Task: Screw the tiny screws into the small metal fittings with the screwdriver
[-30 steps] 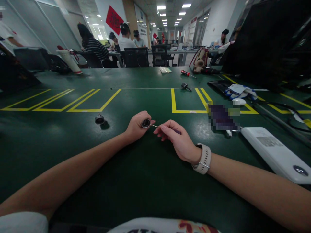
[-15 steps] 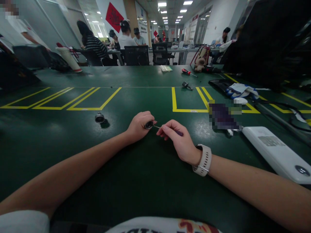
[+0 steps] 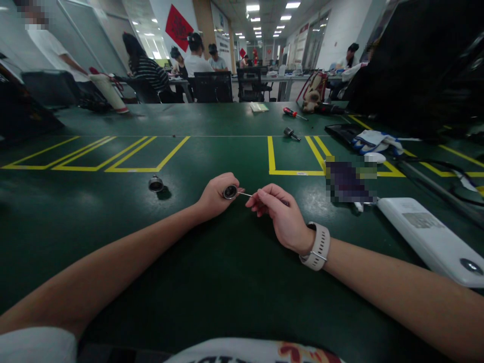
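Note:
My left hand [image 3: 215, 199] is closed around a round metal part [image 3: 230, 191], whose dark hollow end faces me. A thin screwdriver [image 3: 245, 194] is pinched in my right hand [image 3: 283, 217], its handle mostly covered by the fingers. The shaft points left and its tip meets the right side of the metal part; the exact contact spot is too small to make out. To the left of my left hand, a similar ring-shaped metal part [image 3: 155, 184] rests on the green table [image 3: 234, 282].
Farther back lie a dark metal fitting with a stem [image 3: 291, 133] and a red-handled screwdriver [image 3: 290, 112]. At right are a white power bank [image 3: 427, 237], a blurred-out phone [image 3: 348, 181], gloves [image 3: 378, 142] and cables. Yellow tape [image 3: 295, 173] marks the table.
My right hand has shifted slightly right, and more of the screwdriver shaft shows between the hands. The metal part in my left hand has turned a little more toward me.

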A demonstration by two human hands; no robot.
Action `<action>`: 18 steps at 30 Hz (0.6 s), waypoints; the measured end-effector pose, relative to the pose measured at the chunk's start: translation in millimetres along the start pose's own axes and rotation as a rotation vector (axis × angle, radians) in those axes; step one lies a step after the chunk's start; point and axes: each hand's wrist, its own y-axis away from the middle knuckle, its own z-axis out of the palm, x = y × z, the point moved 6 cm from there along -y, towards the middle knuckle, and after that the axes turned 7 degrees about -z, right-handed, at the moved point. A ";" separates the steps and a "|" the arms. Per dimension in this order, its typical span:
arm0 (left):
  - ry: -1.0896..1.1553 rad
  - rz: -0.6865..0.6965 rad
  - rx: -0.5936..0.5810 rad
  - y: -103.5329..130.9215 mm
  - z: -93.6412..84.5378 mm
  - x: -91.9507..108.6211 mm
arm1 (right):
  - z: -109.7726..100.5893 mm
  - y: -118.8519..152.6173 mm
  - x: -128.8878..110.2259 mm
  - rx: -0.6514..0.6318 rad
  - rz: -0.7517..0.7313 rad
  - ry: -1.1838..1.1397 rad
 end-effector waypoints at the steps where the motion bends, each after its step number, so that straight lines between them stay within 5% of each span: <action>1: -0.014 -0.003 -0.003 -0.1 0.5 -0.4 | 0.3 0.6 -1.3 -0.003 -0.015 0.044; 5: -0.083 -0.003 -0.047 -0.6 3.5 -0.1 | 2.1 1.3 -1.1 -0.031 -0.005 0.125; 18: 0.034 0.025 -0.056 -1.6 1.5 3.0 | -1.0 -3.2 6.3 0.013 0.086 -0.135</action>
